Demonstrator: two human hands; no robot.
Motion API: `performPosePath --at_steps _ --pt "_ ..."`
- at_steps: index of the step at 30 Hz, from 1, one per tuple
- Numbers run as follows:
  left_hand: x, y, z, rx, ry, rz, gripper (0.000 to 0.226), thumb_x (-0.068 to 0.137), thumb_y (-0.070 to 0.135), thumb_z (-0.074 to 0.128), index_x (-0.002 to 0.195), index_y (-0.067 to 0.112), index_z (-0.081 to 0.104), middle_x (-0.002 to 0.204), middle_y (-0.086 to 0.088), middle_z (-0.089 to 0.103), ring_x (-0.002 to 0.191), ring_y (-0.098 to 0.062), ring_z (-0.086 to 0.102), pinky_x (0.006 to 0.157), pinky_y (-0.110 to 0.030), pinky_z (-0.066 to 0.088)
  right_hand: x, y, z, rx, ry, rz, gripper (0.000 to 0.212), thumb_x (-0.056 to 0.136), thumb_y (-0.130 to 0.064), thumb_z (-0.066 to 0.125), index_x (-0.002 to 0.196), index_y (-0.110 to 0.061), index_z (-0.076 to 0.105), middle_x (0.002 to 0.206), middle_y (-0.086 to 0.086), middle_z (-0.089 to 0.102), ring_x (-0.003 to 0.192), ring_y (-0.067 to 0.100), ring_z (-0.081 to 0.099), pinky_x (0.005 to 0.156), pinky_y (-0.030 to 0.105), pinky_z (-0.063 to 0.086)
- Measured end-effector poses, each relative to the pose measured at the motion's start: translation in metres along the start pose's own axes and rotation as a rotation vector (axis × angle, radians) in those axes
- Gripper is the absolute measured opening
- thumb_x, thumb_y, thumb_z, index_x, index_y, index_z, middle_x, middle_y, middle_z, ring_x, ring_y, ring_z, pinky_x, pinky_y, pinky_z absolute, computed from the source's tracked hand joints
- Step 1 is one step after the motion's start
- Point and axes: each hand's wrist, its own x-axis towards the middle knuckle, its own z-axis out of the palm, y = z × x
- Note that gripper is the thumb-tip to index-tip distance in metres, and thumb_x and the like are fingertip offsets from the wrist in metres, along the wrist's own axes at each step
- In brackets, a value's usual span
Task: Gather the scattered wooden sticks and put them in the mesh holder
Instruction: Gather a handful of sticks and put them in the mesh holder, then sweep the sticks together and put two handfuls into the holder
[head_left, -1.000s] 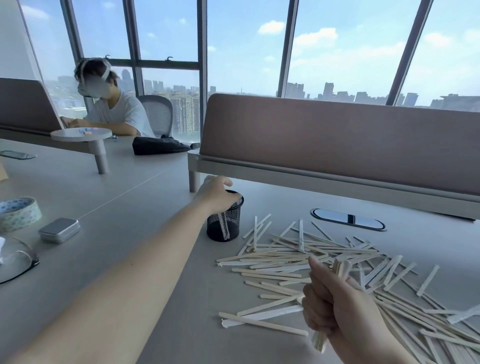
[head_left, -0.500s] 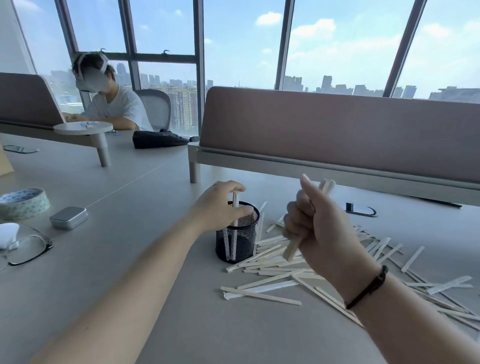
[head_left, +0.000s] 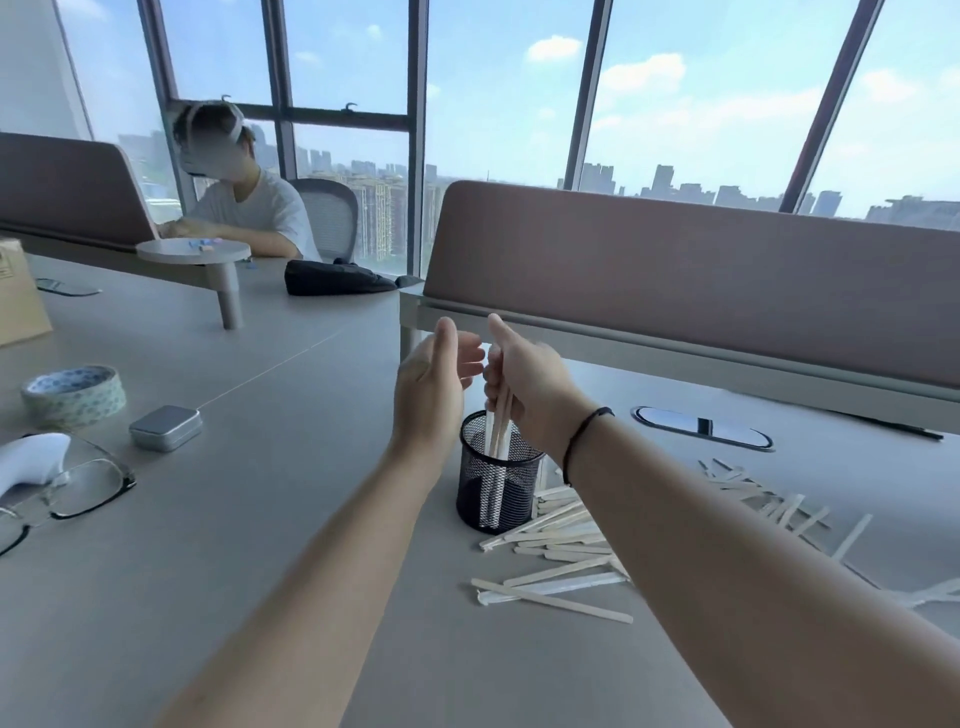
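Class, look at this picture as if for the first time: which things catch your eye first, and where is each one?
At the centre, the right hand lowers a bunch of wooden sticks into the black mesh holder, with the left hand open beside it. Many scattered sticks lie on the grey table to the holder's right. Behind, tall windows show a city skyline.

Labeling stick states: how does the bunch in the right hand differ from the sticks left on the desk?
The bunch of sticks stands near upright, its lower ends inside the mesh holder; the loose sticks lie flat on the desk. The bunch is packed together and gripped by the right hand; the loose ones are scattered, crisscrossed and untouched. Both are the same pale, flat wooden strips.
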Motion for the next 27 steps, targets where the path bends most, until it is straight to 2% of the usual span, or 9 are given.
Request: performPosePath --at_steps 4,8,11,14,16,18,20,23,27 --pt "-0.002 0.001 -0.004 0.039 0.024 0.054 0.045 0.1 0.044 0.043 0.09 0.011 0.072 0.092 -0.009 0.074 0.091 -0.022 0.071 0.086 -0.037 0.055 0.002 0.006 -0.009 0.042 0.005 -0.071 0.025 0.093 -0.031 0.065 0.09 -0.006 0.065 0.073 0.012 0.068 0.066 0.025 0.063 0.07 0.038 0.054" --pt "-0.01 0.009 -0.006 0.16 0.035 0.159 0.033 0.097 0.039 0.048 0.087 0.016 0.071 0.091 -0.001 0.073 0.093 -0.013 0.069 0.091 -0.04 0.055 -0.003 -0.009 -0.036 -0.02 0.029 -0.238 0.011 0.092 -0.027 0.068 0.09 -0.017 0.072 0.088 0.006 0.078 0.096 0.023 0.073 0.093 0.035 0.055" --pt "-0.028 0.016 -0.001 0.264 -0.008 0.324 0.022 0.099 0.026 0.053 0.091 0.013 0.069 0.088 0.008 0.071 0.087 -0.003 0.066 0.086 -0.028 0.054 -0.03 -0.022 -0.074 -0.007 0.032 -0.331 0.008 0.093 -0.025 0.066 0.093 -0.02 0.073 0.097 0.007 0.078 0.105 0.023 0.071 0.096 0.033 0.053" --pt "-0.058 0.02 0.012 0.428 -0.176 0.497 0.018 0.098 0.023 0.057 0.09 0.012 0.069 0.082 0.006 0.071 0.081 -0.006 0.066 0.075 -0.021 0.051 -0.063 -0.012 -0.135 -0.077 0.061 -0.336 0.008 0.095 -0.019 0.065 0.098 -0.019 0.072 0.103 0.011 0.076 0.103 0.022 0.07 0.093 0.035 0.052" --pt "-0.081 0.018 0.029 0.511 -0.448 0.476 0.017 0.097 0.029 0.058 0.092 0.017 0.069 0.085 0.007 0.072 0.083 -0.006 0.066 0.075 -0.025 0.051 -0.079 0.005 -0.181 -0.201 0.175 -0.291 0.009 0.092 -0.016 0.068 0.1 -0.019 0.073 0.105 0.015 0.075 0.098 0.022 0.069 0.087 0.034 0.052" --pt "-0.101 0.008 0.052 0.718 -0.769 0.355 0.031 0.094 0.046 0.058 0.116 0.025 0.066 0.116 0.008 0.068 0.106 -0.005 0.062 0.091 -0.03 0.05 -0.087 0.028 -0.229 -0.346 0.303 -0.203 0.015 0.09 -0.016 0.071 0.104 -0.015 0.071 0.104 0.016 0.074 0.083 0.015 0.069 0.072 0.021 0.052" --pt "-0.114 -0.012 0.072 1.046 -0.999 0.235 0.064 0.09 0.063 0.053 0.146 0.035 0.042 0.155 0.011 0.039 0.138 -0.012 0.042 0.111 -0.036 0.038 -0.091 0.051 -0.27 -0.521 0.367 -0.097 0.023 0.088 -0.02 0.074 0.109 -0.015 0.066 0.112 0.016 0.071 0.084 0.014 0.07 0.07 0.02 0.054" --pt "-0.114 -0.049 0.088 1.293 -0.992 0.111 0.092 0.08 0.085 0.04 0.156 0.041 0.012 0.167 0.009 0.012 0.151 -0.023 0.019 0.119 -0.044 0.024 -0.101 0.078 -0.313 -0.889 0.33 0.02 0.05 0.086 -0.043 0.072 0.128 -0.022 0.057 0.137 0.013 0.058 0.124 0.028 0.058 0.101 0.038 0.047" --pt "-0.108 -0.073 0.089 1.444 -0.896 0.022 0.12 0.061 0.103 0.019 0.159 0.035 0.005 0.168 -0.001 0.009 0.153 -0.031 0.008 0.121 -0.055 0.013 -0.113 0.089 -0.341 -1.187 0.183 0.048 0.099 0.066 -0.087 0.052 0.146 -0.032 0.037 0.155 0.003 0.04 0.141 0.024 0.039 0.116 0.048 0.031"
